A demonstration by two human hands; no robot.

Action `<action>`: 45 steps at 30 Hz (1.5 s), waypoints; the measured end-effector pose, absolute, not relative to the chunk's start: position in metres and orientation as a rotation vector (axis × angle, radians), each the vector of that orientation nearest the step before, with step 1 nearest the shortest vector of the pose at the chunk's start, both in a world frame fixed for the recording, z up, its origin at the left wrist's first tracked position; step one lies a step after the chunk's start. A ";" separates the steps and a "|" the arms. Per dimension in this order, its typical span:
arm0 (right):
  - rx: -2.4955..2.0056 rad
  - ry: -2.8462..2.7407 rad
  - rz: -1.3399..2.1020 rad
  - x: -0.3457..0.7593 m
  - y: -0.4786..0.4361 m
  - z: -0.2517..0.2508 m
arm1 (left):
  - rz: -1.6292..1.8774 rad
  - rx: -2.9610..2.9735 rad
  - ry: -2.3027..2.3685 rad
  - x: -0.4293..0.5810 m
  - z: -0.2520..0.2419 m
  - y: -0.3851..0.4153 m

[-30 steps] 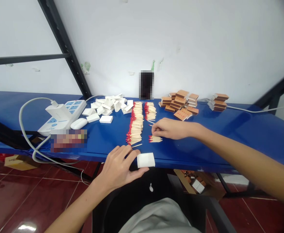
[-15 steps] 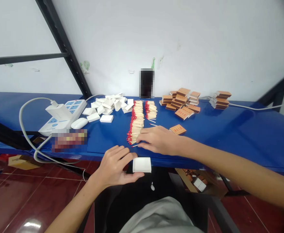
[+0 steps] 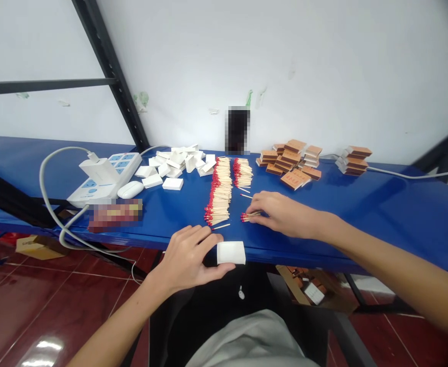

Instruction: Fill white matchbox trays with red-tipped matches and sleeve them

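Note:
Between the thumb and fingers of my left hand (image 3: 193,257) is a white matchbox tray (image 3: 231,253), held at the table's front edge with its hollow side up. My right hand (image 3: 279,214) pinches a small bunch of matches (image 3: 245,217), red heads pointing left, just above the blue table. To its left runs a long row of red-headed matches (image 3: 219,193). A shorter row of matches (image 3: 242,173) lies behind my right hand. One loose match (image 3: 221,227) rests in front of the long row, and another loose match (image 3: 245,196) lies near my right fingers.
White matchbox trays (image 3: 173,183) are heaped at the back left, beside a white mouse (image 3: 130,189) and a power strip (image 3: 94,189) with cables. Orange matchbox sleeves (image 3: 293,179) are piled at the back right, near a stack (image 3: 352,165). A carton (image 3: 298,290) sits below the table.
My right hand has moved right, away from the long row, with a bunch of matches now in its fingers. The orange box that lay beside it is no longer visible. The view has shifted slightly.

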State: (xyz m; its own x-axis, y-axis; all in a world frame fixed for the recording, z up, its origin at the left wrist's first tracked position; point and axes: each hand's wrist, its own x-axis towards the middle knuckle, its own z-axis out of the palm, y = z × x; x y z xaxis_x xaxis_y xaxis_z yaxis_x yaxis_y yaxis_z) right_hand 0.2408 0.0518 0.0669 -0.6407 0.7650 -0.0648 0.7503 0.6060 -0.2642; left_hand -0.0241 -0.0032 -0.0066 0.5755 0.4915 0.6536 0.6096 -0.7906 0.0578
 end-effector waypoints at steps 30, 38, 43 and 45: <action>-1.319 -2.872 0.563 0.237 0.068 0.086 | -0.984 -2.529 -1.018 0.012 -0.002 0.002; -1.335 -2.902 0.415 0.234 0.058 0.084 | -1.001 -2.523 -1.007 0.010 -0.005 0.002; -1.437 -2.906 0.230 0.232 0.041 0.080 | -0.999 -2.518 -1.010 0.010 -0.006 0.002; -1.439 -2.930 0.237 0.231 0.040 0.080 | -0.990 -2.522 -1.017 0.009 -0.006 0.002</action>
State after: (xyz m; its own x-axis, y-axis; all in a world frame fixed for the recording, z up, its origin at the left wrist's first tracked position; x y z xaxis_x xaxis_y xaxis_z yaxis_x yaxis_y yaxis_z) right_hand 0.2311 0.0398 0.0804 -0.6064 0.7744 -0.1803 0.7933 0.6045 -0.0719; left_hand 0.0095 0.0017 -0.0056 0.5263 0.5193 0.6734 0.6868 -0.7265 0.0234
